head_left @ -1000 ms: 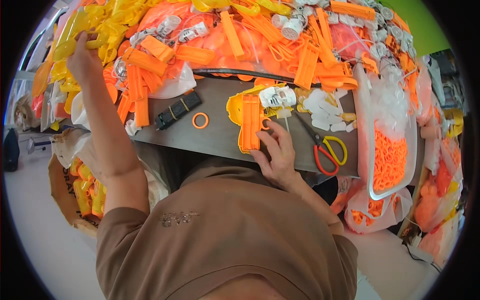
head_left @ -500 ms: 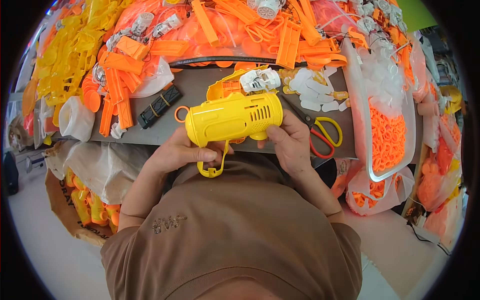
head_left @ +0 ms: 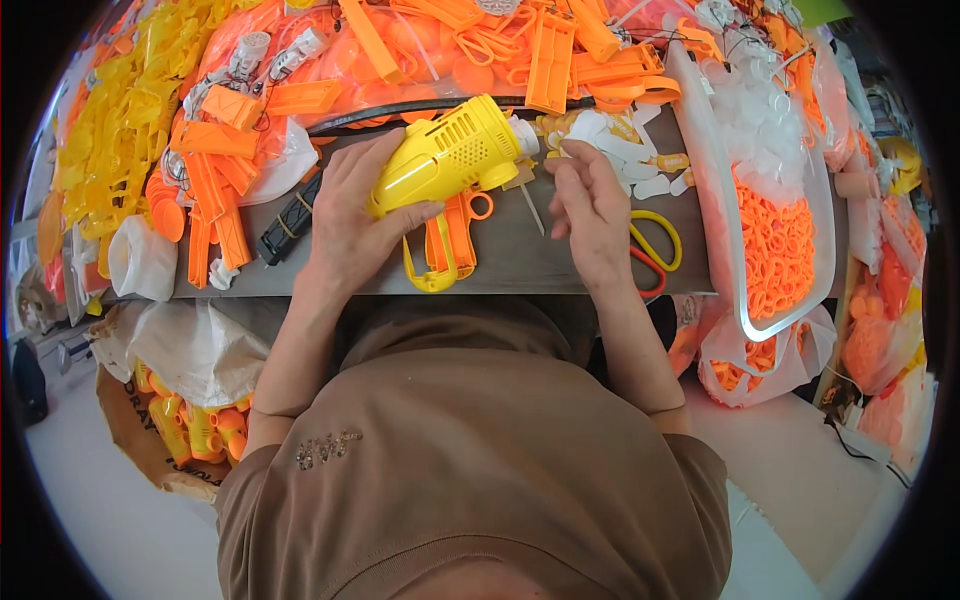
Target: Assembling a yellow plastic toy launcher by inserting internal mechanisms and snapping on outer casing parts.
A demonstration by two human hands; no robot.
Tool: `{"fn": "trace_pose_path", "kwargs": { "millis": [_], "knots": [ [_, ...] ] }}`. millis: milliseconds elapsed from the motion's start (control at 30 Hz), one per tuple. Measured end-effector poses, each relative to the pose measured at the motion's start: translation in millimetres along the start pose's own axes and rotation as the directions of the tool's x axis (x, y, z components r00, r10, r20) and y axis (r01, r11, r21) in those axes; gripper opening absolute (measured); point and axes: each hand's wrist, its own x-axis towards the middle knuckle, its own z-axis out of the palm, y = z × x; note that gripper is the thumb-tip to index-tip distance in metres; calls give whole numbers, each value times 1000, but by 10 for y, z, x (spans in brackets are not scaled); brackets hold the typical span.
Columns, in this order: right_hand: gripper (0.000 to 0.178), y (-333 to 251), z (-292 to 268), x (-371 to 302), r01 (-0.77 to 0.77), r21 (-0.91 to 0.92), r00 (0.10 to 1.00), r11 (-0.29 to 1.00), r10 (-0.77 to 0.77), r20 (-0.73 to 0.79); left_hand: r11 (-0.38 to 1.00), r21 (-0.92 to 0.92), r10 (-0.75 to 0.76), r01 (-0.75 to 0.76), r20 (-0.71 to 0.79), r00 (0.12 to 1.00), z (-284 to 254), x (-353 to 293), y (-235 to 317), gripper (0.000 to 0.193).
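My left hand is closed over the left end of a yellow plastic toy-gun shell, which has slots and small holes and tilts up to the right. A round white part pokes out of the shell's right end. A yellow trigger-guard loop hangs below, beside an orange part with a ring. Just right of the shell, my right hand has its fingers bent but apart, with nothing visible in them. Between that hand and the shell, a thin grey rod slants downward.
Scissors with red and yellow handles lie right of my right hand. Behind them are pale oval pieces. A clear tub of orange rings stands at the right. Orange parts and a banded black bar lie left.
The toy-gun shell has moved up and tilted, its right end raised. My left hand has shifted onto its top; my right hand has let go. The white part now sits at the shell's right end.
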Motion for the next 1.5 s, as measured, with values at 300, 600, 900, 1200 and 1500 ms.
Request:
{"fn": "trace_pose_path", "kwargs": {
  "millis": [300,600,900,1200,1500],
  "knots": [
    [43,132,145,-117,-85,5,993,996,84,81,999,-40,-15,17,58,998,96,10,-44,64],
    [44,190,161,-161,-71,39,994,997,68,83,999,-54,8,-3,82,997,100,66,-56,63],
    [44,167,147,-144,-84,36,992,996,81,98,996,-86,-8,18,116,993,92,110,-114,64],
    [44,144,154,-142,-109,57,989,992,103,110,999,-41,12,-6,141,990,90,140,-130,64],
    [45,127,135,-127,-131,90,985,987,119,121,994,-102,-19,31,117,993,115,111,-124,64]
  ]
}}
